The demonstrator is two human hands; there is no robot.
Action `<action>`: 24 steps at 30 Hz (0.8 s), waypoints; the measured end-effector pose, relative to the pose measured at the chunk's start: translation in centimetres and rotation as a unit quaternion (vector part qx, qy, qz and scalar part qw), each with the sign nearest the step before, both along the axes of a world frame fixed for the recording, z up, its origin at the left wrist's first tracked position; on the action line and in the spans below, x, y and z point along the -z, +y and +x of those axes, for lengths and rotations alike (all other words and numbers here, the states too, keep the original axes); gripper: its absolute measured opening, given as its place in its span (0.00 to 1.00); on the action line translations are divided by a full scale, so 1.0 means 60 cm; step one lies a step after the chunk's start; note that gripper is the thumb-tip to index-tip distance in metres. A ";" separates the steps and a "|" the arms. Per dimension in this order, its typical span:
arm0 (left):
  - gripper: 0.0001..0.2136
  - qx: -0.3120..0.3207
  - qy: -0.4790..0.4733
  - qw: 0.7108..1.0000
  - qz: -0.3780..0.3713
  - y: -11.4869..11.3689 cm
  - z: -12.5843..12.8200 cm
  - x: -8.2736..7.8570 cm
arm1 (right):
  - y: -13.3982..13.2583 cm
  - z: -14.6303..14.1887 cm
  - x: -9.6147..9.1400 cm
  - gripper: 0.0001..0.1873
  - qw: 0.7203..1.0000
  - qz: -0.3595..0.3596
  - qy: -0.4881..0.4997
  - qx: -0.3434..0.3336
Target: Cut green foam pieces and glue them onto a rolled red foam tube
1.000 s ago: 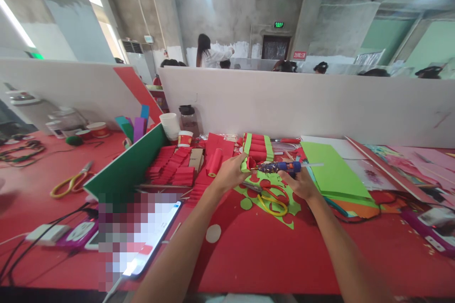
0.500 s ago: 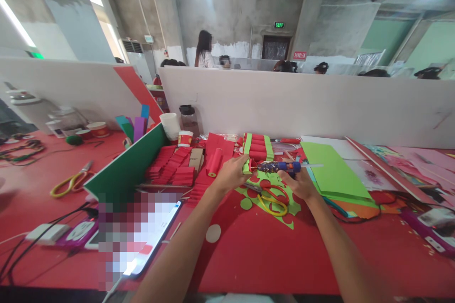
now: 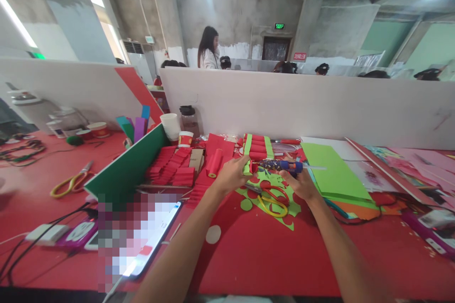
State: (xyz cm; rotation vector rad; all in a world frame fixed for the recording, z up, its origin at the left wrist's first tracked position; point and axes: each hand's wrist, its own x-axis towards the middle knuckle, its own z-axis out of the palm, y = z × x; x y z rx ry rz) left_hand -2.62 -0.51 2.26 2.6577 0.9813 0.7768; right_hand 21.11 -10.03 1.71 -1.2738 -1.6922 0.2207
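Note:
My left hand point(image 3: 232, 174) is closed on the near end of a bundle of red paper rolls point(image 3: 259, 147) bound by two light green strips, lying on the red table point(image 3: 256, 251). My right hand point(image 3: 301, 183) grips a blue hot glue gun point(image 3: 280, 165) held level, its nozzle pointing left and touching the bundle's near end. Beneath the hands lies a green paper sheet with round holes point(image 3: 273, 201) and red-and-yellow scissors point(image 3: 272, 199).
Folded red paper pieces point(image 3: 174, 165) and a red roll point(image 3: 214, 162) lie left of the bundle, beside a green board point(image 3: 124, 165). Green and orange sheets point(image 3: 330, 173) lie at the right. A phone point(image 3: 142, 232), cables and yellow scissors point(image 3: 71, 182) sit at the left. White partitions stand behind; people are beyond them.
The hands and glue gun have barely shifted. A person standing behind the partition has turned and moved slightly right.

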 end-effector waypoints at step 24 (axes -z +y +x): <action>0.17 0.009 -0.001 1.000 -0.008 -0.004 0.002 -0.004 | 0.002 -0.004 0.002 0.16 0.998 0.018 -0.003 0.062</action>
